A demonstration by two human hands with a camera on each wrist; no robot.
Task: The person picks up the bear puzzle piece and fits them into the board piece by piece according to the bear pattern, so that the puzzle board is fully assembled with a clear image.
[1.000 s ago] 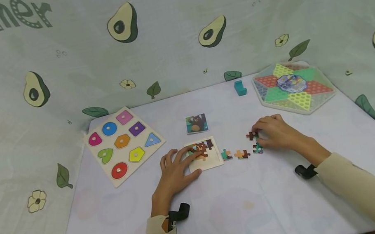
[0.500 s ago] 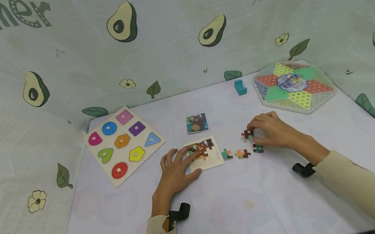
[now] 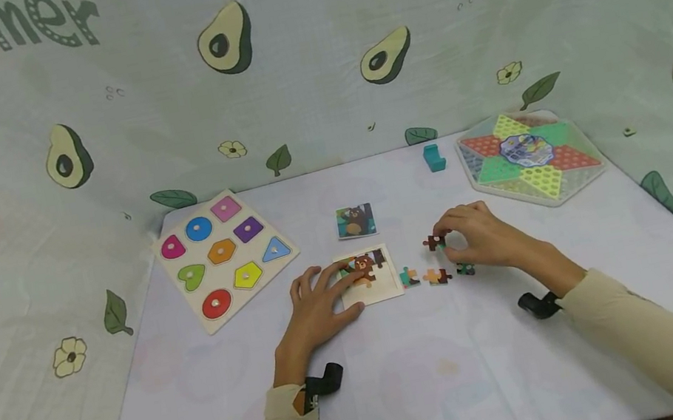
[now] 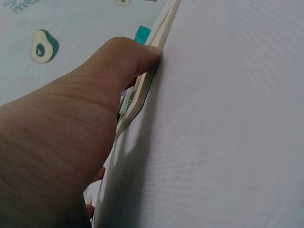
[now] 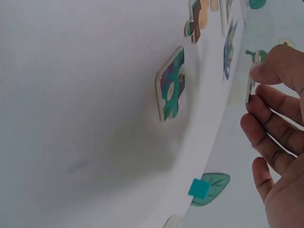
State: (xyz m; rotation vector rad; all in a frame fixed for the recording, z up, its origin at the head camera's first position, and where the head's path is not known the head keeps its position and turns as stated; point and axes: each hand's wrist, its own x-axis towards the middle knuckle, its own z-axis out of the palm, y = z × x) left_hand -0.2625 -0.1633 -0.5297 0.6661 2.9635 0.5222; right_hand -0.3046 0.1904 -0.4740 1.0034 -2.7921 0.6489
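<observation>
My left hand [image 3: 310,312] rests on the left part of a small wooden puzzle tray [image 3: 387,268], its fingers spread and relaxed. The thumb [image 4: 145,54] presses at the tray's near edge. Some bear-picture pieces [image 3: 362,268] sit inside the tray. My right hand [image 3: 483,237] pinches a dark brown jigsaw piece [image 3: 434,242] between thumb and fingertips, raised above the table in the right wrist view. Under this hand lies a green jigsaw piece [image 5: 172,85]. An orange-and-brown piece [image 3: 437,275] and a teal-and-orange piece [image 3: 409,277] lie between tray and hand.
A bear picture card [image 3: 355,222] lies behind the tray. At the left is a shape board [image 3: 226,256] with colored knobbed pieces. A teal block [image 3: 434,158] and a hexagonal Chinese checkers board [image 3: 530,157] stand back right. A printed curtain hangs behind the table.
My right hand has picked up the brown jigsaw piece and moved it left toward the tray. My left hand has stayed on the tray.
</observation>
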